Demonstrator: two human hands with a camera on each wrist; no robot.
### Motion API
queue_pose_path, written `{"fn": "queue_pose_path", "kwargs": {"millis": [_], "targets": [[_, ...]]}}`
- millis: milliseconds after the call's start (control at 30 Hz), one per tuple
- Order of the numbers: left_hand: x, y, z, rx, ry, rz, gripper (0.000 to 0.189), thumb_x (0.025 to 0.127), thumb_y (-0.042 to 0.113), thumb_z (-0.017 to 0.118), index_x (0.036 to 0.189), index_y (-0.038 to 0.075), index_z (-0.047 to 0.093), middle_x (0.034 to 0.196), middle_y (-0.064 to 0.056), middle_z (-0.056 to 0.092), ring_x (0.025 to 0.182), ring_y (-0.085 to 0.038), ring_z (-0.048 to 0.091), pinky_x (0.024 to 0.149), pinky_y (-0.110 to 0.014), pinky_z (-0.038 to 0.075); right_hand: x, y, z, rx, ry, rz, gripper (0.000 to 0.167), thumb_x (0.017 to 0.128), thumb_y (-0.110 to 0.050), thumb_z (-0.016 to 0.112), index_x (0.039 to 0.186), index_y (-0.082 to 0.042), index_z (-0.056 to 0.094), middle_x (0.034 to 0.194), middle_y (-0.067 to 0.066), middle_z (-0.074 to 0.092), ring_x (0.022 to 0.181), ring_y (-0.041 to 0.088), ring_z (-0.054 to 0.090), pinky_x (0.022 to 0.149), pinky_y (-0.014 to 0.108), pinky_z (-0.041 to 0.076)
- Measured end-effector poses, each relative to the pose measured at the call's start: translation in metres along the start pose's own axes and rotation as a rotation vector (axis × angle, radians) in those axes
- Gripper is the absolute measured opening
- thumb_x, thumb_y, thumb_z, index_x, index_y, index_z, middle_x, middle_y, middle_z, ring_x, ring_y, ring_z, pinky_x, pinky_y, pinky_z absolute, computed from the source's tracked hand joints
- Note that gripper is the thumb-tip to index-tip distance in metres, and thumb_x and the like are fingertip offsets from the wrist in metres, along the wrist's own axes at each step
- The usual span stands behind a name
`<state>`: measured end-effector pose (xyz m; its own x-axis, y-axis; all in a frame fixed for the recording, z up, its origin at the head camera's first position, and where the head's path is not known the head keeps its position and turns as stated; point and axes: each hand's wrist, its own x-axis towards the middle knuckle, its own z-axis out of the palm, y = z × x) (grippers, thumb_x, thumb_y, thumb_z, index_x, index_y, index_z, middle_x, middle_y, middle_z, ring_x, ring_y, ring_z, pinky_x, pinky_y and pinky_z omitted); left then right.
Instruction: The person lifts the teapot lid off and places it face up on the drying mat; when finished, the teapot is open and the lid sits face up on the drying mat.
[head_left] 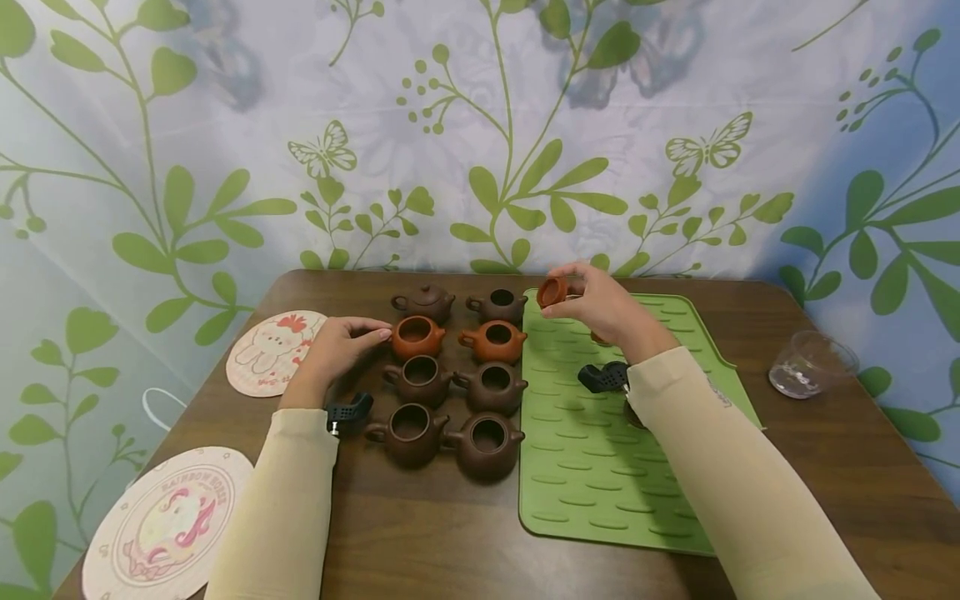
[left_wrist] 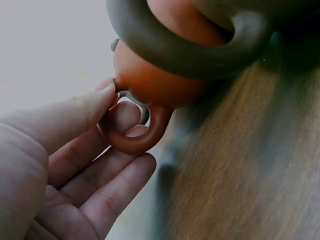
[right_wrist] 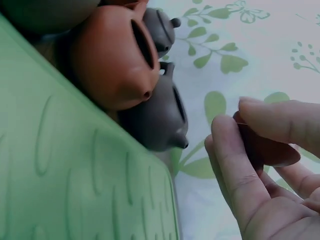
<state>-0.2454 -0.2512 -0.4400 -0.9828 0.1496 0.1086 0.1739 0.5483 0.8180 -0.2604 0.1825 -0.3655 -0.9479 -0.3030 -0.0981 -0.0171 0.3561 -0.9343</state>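
My left hand (head_left: 333, 350) pinches the handle of an orange-red teapot (head_left: 427, 347) between thumb and fingers. The teapot has no lid on and stands in the left column of teapots; the left wrist view shows its handle (left_wrist: 137, 143) close up. Above the far left corner of the green mat, my right hand (head_left: 600, 307) holds a small reddish-brown teapot lid (head_left: 552, 292), tilted with its hollow side visible. In the right wrist view that lid (right_wrist: 270, 150) sits between thumb and fingers. A second orange-red teapot (head_left: 501, 352), lidless, stands between the two hands.
Several dark brown lidless teapots (head_left: 486, 467) stand in two columns; one at the back (head_left: 426, 302) wears its lid. The green mat (head_left: 577, 475) has small items partly hidden under my right arm. A clear cup (head_left: 798, 371) is at right, two round coasters (head_left: 258, 354) at left.
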Motion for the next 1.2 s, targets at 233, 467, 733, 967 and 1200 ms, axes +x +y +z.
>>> {"fn": "queue_pose_path", "kwargs": {"millis": [233, 467, 733, 967, 1200], "targets": [[0.001, 0.000, -0.001, 0.018, -0.004, -0.005, 0.031, 0.100, 0.035, 0.076, 0.118, 0.011, 0.082, 0.117, -0.008, 0.075, 0.117, -0.029, 0.064, 0.103, -0.050, 0.047, -0.007, 0.012, 0.002, -0.085, -0.030, 0.019, 0.060, 0.094, -0.010, 0.083, 0.145, -0.006, 0.052, 0.130, 0.020, 0.063, 0.113, 0.035, 0.062, 0.104, 0.059, 0.044], [0.002, 0.001, -0.003, 0.036, -0.002, 0.002, 0.031, 0.101, 0.036, 0.076, 0.118, 0.012, 0.082, 0.118, -0.008, 0.075, 0.117, -0.030, 0.064, 0.104, -0.051, 0.047, -0.017, 0.022, 0.009, -0.168, 0.003, 0.012, 0.054, 0.093, -0.008, 0.083, 0.139, -0.003, 0.056, 0.124, 0.022, 0.065, 0.105, 0.035, 0.064, 0.095, 0.054, 0.049], [0.001, 0.000, -0.002, 0.038, -0.005, 0.011, 0.031, 0.101, 0.035, 0.076, 0.119, 0.010, 0.082, 0.118, -0.009, 0.075, 0.118, -0.030, 0.064, 0.104, -0.051, 0.047, -0.023, 0.035, 0.016, -0.283, 0.044, 0.028, 0.052, 0.090, -0.006, 0.086, 0.134, -0.001, 0.059, 0.129, 0.025, 0.062, 0.108, 0.038, 0.062, 0.087, 0.049, 0.051], [0.001, 0.002, -0.002, 0.032, -0.008, -0.004, 0.030, 0.101, 0.034, 0.075, 0.119, 0.011, 0.082, 0.118, -0.009, 0.075, 0.117, -0.030, 0.064, 0.104, -0.051, 0.047, -0.026, 0.042, 0.021, -0.377, 0.078, 0.045, 0.049, 0.090, -0.007, 0.086, 0.132, -0.003, 0.061, 0.129, 0.024, 0.062, 0.104, 0.037, 0.062, 0.082, 0.048, 0.053], [0.002, 0.001, -0.001, 0.031, -0.004, 0.002, 0.029, 0.101, 0.032, 0.076, 0.119, 0.010, 0.082, 0.117, -0.009, 0.075, 0.116, -0.030, 0.065, 0.103, -0.050, 0.047, -0.030, 0.042, 0.029, -0.425, 0.137, 0.067, 0.050, 0.090, -0.004, 0.084, 0.133, -0.003, 0.060, 0.129, 0.024, 0.061, 0.102, 0.037, 0.062, 0.079, 0.047, 0.053]]}}
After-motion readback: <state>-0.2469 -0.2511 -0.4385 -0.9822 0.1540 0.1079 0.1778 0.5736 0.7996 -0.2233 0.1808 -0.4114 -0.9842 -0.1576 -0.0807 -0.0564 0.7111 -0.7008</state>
